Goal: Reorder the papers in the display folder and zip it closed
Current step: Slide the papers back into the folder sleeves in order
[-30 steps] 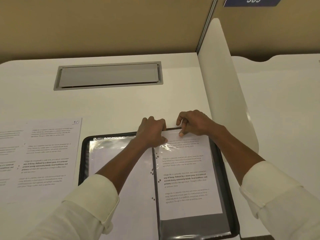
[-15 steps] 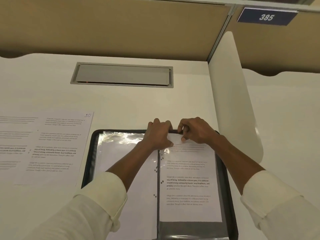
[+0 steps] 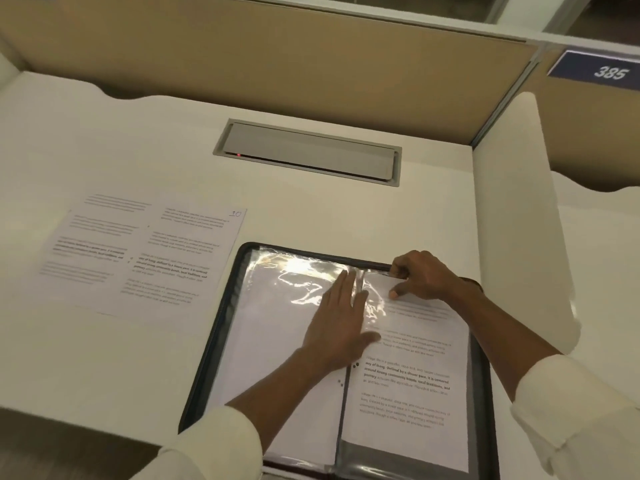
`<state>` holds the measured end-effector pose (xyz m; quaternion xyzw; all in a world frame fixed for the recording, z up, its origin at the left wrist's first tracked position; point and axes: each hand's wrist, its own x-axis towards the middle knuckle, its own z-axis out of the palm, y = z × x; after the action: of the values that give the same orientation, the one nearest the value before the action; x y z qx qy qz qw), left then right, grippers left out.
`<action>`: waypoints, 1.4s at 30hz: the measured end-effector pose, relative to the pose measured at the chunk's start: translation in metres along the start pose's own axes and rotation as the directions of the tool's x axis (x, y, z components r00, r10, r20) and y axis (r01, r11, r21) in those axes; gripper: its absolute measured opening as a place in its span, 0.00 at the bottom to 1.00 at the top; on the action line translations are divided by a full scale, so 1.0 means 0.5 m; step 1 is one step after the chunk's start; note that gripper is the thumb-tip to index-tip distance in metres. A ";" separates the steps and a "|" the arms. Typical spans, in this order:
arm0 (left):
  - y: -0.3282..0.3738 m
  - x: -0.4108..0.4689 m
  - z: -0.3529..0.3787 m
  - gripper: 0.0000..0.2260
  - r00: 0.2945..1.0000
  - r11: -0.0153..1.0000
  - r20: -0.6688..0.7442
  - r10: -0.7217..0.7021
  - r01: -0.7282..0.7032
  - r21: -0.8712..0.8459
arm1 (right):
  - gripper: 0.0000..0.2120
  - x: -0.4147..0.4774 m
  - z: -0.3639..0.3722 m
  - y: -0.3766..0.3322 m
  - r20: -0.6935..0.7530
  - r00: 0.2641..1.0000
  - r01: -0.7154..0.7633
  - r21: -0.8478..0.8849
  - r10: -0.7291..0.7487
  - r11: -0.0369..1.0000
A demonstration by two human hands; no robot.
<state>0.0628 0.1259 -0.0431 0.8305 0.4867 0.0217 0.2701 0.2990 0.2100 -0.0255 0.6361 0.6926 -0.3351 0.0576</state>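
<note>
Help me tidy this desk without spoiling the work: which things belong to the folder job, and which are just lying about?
Job: display folder, printed sheet in its right sleeve, loose sheets beside it, left hand pressing flat, right hand pinching the sheet's top.
Lying about: grey desk hatch, white divider, sign 385.

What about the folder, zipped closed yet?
No: the display folder lies open, left hand flat on it, right hand pinching a paper.
</note>
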 end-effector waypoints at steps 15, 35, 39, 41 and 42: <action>0.035 -0.211 0.099 0.50 0.997 0.998 -0.043 -0.057 0.058 0.036 | 0.18 0.000 -0.018 -0.016 0.191 0.981 -0.004 0.186 -0.032 0.983; 0.101 -0.249 0.133 0.54 0.971 0.975 -0.096 -0.221 0.222 0.002 | 0.18 -0.042 0.014 -0.006 0.007 1.000 0.020 0.174 -0.021 0.985; 0.104 -0.245 0.139 0.55 0.969 0.976 -0.115 -0.218 0.219 -0.003 | 0.11 -0.058 0.018 -0.004 -0.073 0.993 0.108 0.150 -0.098 0.983; 0.106 -0.246 0.141 0.55 0.968 0.976 -0.127 -0.219 0.219 -0.012 | 0.12 -0.065 0.023 -0.007 -0.110 0.989 0.115 0.113 -0.103 0.987; 0.108 -0.247 0.141 0.55 0.967 0.975 -0.132 -0.220 0.220 -0.016 | 0.13 -0.069 0.024 -0.009 -0.127 0.988 0.100 0.078 -0.090 0.992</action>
<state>0.0619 -0.0259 -0.0499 0.7680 0.5925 0.0472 0.2384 0.2973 0.1746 -0.0154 0.6238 0.7097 -0.3262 -0.0281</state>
